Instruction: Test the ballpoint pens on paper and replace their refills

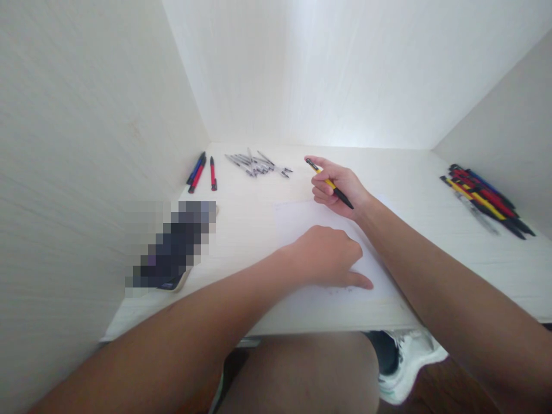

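My right hand (338, 181) is raised over the far edge of a white sheet of paper (297, 224) and grips a yellow and black click pen (330, 183). The pen's black tip points back toward my wrist, and its clip end sticks out near my index finger. Back side up, my left hand (328, 256) rests on the sheet with its fingers curled under and the thumb stretched out to the right. I see nothing in it, though its palm side is hidden. Small marks show on the paper close to that thumb.
Several clear refills or slim pens (256, 164) lie loosely at the back. Left of them are a red pen (213, 173) and a few blue and red pens (197, 172). A phone (175, 282), partly pixelated, lies along the left wall. Mixed pens (485, 198) are piled by the right wall.
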Demonstrator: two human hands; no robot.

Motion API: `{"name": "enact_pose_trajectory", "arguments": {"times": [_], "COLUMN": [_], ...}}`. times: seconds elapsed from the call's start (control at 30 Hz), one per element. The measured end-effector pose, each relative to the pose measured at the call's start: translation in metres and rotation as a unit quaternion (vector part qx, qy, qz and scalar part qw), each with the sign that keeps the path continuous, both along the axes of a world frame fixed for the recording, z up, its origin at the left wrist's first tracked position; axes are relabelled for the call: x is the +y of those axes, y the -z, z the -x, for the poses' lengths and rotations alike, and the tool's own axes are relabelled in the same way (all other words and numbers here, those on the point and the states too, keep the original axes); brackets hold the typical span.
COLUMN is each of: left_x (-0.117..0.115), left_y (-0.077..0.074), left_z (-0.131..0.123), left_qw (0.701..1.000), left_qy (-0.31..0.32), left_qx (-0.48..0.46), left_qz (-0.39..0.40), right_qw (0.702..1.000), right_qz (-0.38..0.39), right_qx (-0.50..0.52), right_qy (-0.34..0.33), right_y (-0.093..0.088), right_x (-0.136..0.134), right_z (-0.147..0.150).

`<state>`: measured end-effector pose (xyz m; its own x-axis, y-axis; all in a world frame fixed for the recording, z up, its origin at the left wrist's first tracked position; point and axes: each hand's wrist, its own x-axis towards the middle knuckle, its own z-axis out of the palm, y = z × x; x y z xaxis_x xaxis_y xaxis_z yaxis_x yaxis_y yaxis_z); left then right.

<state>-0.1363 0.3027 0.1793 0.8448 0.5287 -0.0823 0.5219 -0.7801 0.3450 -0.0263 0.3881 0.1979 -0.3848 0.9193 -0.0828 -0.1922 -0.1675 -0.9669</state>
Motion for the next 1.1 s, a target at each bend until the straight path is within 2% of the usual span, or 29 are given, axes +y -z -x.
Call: {"name": "enact_pose_trajectory", "arguments": {"times": [0.8,1.1], "left_x": [0.000,0.002], "left_y": [-0.002,-0.002], "left_z": [0.001,0.002], "left_qw": [1.000,1.000], "left_qy": [-0.001,-0.013], "left_qx": [0.007,-0.008], "left_qz": [0.005,0.011], "right_qw": [0.999,0.999], "right_qz": [-0.005,0.001], "right_qx": [-0.021,0.021], "right_qy": [0.023,0.025], "right_y": [0.005,0.005], "right_x": [0.004,0.013], "right_z": [-0.001,-0.010]}}
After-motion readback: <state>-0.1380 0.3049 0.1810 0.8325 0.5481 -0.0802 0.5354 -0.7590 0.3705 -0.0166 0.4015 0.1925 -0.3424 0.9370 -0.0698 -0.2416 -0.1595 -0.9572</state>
